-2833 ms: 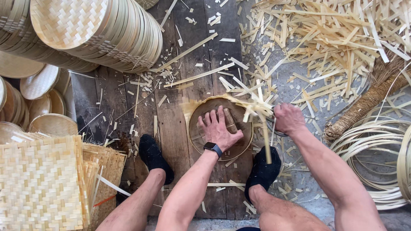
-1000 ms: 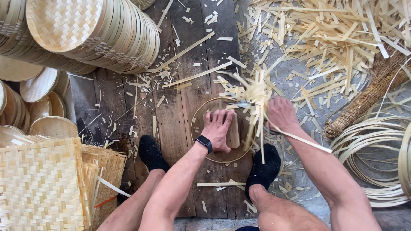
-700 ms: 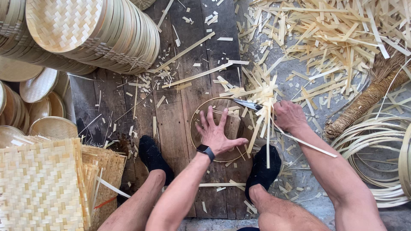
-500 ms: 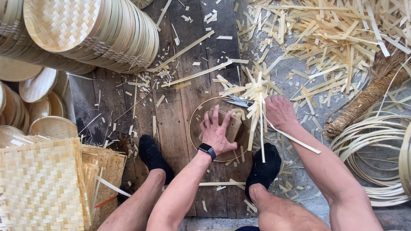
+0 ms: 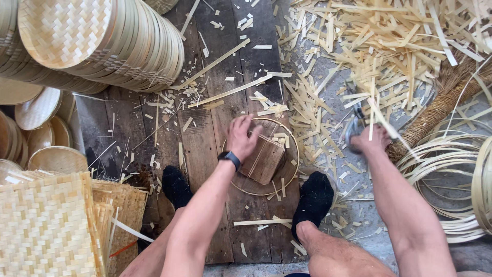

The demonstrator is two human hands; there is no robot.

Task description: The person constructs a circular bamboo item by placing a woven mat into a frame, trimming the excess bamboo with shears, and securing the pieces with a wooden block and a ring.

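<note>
While the left hand (image 5: 242, 137) rests with curled fingers on the upper edge of one small wooden block (image 5: 263, 159), that block lies inside one thin bamboo hoop (image 5: 292, 177) on the dark plank floor (image 5: 205, 154), between the person's two black-socked feet (image 5: 176, 185). The left grip touches the block and the hoop's upper rim without closing round either; one black watch (image 5: 230, 158) sits on that wrist. Off to the right, well apart from the hoop, the right hand (image 5: 371, 141) is closed on the handles of one pair of metal shears (image 5: 353, 128), whose blades point up into the litter; a few pale strips stand against the fist, and whether it holds them too cannot be told.

Beyond the shears spreads one broad heap of bamboo strips (image 5: 389, 46), too many to count, with one bristly brush-like bundle (image 5: 441, 107) slanting through it. At the right edge lies one pile of coiled bamboo bands (image 5: 451, 174). At upper left one long stack of round woven trays (image 5: 102, 43) lies on its side, with about five more trays (image 5: 38, 107) loose below it. Two piles of square woven mats (image 5: 46, 231) fill the lower left corner.
</note>
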